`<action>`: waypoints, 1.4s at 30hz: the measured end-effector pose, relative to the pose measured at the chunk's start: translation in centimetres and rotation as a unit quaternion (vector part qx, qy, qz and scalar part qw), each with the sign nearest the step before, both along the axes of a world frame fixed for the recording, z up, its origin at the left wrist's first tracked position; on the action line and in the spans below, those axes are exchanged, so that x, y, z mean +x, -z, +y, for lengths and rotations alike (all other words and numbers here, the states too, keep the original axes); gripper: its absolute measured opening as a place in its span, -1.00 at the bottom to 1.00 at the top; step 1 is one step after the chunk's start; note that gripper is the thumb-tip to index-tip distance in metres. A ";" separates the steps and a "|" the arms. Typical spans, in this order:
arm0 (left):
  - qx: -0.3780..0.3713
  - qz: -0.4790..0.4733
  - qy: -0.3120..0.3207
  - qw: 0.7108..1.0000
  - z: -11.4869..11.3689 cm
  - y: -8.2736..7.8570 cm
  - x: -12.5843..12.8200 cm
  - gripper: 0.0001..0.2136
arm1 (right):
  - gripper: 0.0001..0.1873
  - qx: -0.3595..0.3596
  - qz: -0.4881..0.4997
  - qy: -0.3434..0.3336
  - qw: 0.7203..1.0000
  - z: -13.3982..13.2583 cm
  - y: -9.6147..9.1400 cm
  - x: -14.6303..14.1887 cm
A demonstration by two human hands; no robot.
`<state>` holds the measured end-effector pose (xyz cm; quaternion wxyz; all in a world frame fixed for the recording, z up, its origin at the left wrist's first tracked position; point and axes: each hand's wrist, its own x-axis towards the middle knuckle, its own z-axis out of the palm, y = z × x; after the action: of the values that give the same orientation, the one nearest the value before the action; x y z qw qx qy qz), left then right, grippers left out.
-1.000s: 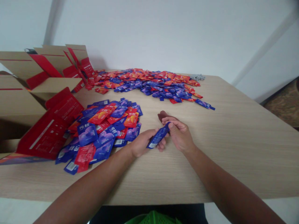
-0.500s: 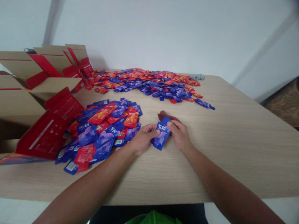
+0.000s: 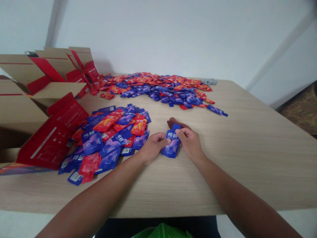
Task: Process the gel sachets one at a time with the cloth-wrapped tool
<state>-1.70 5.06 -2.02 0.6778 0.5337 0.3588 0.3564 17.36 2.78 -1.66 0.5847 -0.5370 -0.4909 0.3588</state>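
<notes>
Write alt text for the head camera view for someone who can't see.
A left hand and right hand hold a blue pouch over a wood-grain table, its printed front showing. Left of them, a heap of blue and red pouches lies beside open cardboard boxes; a wider pile spreads behind.

- Left hand (image 3: 156,147) and right hand (image 3: 191,142) pinching a blue packet (image 3: 171,150)
- Packet pile (image 3: 109,138) beside an open box (image 3: 47,148)
- Larger heap (image 3: 153,85) farther back, near the wall (image 3: 173,36)

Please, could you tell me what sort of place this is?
Probably a packing workspace: open cardboard boxes, a long heap of red and blue pouches and a plain table suggest it.
</notes>
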 end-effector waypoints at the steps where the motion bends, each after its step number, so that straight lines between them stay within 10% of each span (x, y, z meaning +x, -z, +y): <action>1: 0.012 0.015 0.008 1.000 -0.1 -0.1 0.0 -0.56 | -0.55 -0.003 0.006 0.004 1.000 0.0 0.0 0.1; 25: 0.026 0.089 0.149 0.984 -0.8 -0.6 -0.4 -0.55 | -0.66 0.040 0.079 0.036 0.995 1.1 1.1 0.9; 42: 0.063 -0.018 -0.061 0.996 0.5 -0.4 -0.3 -0.65 | -0.52 -0.104 -0.005 -0.190 0.976 0.3 0.8 0.6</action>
<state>-2.00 5.56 -1.63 0.6265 0.5457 0.3550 0.4286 17.95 3.06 -2.44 0.4440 -0.4934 -0.5472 0.5099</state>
